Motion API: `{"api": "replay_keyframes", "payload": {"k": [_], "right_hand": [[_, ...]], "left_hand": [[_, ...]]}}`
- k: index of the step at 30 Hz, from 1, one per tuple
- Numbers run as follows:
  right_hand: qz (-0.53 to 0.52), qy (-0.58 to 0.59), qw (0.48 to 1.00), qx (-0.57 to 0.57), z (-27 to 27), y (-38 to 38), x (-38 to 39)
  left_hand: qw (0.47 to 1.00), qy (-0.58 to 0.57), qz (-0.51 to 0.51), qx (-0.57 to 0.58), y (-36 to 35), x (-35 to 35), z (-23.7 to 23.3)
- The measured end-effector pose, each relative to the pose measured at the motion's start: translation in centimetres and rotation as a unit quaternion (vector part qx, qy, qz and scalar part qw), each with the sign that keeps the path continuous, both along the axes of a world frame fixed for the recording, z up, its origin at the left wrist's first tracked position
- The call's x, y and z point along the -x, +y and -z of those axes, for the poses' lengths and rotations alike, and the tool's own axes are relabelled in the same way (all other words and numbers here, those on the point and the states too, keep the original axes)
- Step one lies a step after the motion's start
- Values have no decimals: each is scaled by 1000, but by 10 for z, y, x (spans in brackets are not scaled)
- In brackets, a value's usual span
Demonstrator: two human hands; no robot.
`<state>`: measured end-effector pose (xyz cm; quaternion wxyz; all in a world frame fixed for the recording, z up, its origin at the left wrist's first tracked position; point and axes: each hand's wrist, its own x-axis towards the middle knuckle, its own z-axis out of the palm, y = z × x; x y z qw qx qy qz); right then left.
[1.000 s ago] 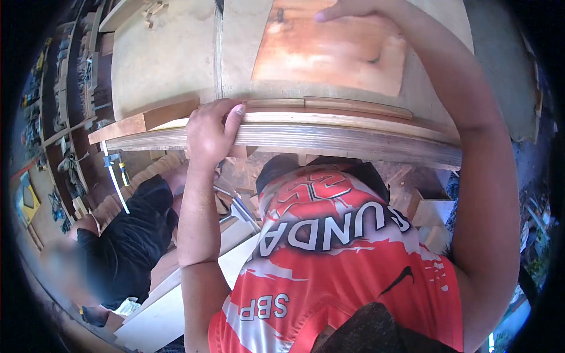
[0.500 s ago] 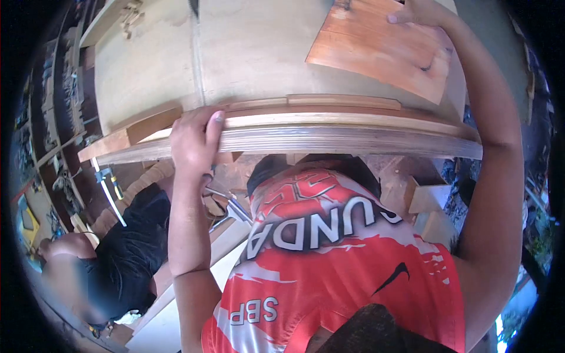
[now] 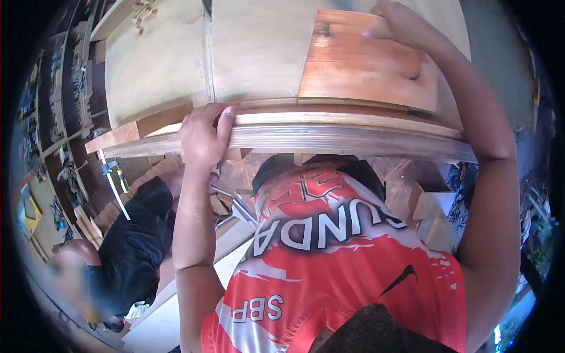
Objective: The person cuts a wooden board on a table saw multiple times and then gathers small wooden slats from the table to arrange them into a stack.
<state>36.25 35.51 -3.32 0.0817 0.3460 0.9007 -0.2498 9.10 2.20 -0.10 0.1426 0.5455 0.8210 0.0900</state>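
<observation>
A flat reddish-brown wooden board [image 3: 365,65] lies on the pale worktop, its near edge along a thin wooden strip [image 3: 347,102]. My right hand [image 3: 406,26] is on the far part of this board, thumb over its face; the other fingers are partly hidden. At the near side of the bench, my left hand [image 3: 206,132] grips the layered bench edge [image 3: 329,134], fingers over the top. Left of that hand, a thicker wood piece [image 3: 141,126] sits along the same edge.
A bar clamp [image 3: 115,179] hangs from the bench's left corner. Small wood pieces [image 3: 141,15] lie at the far left of the worktop. A co-worker in dark clothes [image 3: 138,241] is low down on the left. An open wooden box [image 3: 432,200] stands below, right.
My right hand has brought the wooden board nearer and to the left, turning it so its near edge runs along the strip. My left hand keeps its place on the bench edge.
</observation>
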Motion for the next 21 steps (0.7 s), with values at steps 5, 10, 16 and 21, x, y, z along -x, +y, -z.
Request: {"api": "replay_keyframes", "payload": {"k": [5,10,16,21], "right_hand": [[20,32,999,-15,29,-3,-7],[15,68,994,-87,36,-16,-2],[-7,124,972,-199,48,-25,0],[17,136,971,-196,55,-26,-1]], "left_hand": [[999,10,17,-25,-3,3,4],[990,-65,123,4,8,13,-1],[957,-136,188,174,37,4,-3],[956,-151,176,181,40,-1,-8]]}}
